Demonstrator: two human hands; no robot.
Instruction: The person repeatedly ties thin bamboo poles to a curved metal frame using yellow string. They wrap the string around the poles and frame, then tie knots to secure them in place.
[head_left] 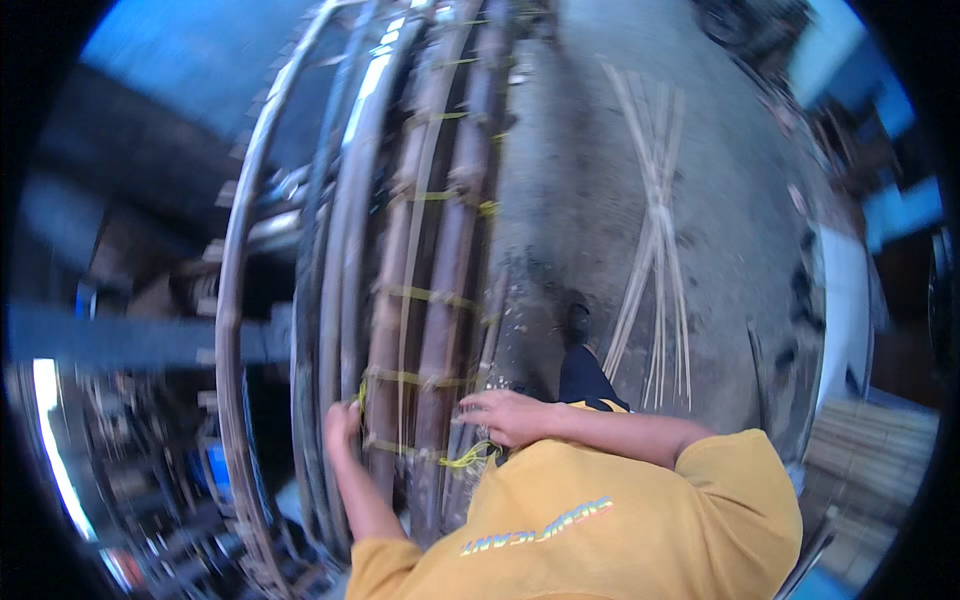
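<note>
Two long brown bamboo poles [438, 345] run away from me side by side, crossed at intervals by yellow cord [432, 296]. At the left side of the poles my left hand [343, 424] is closed, with a bit of yellow cord at its fingertips. My right hand [508, 416] reaches over from the right, its fingers stretched toward the right-hand pole and apart from each other. Just below it lies a loose tangle of yellow cord [468, 457]. Motion blur softens both hands.
More long poles [232, 300] lie parallel on the left. A bundle of thin sticks [657, 215], bound at its middle, rests on the concrete floor [570, 150] to the right. Stacked slats [865, 460] stand at the lower right. A motorbike-like dark shape [750, 25] is far right.
</note>
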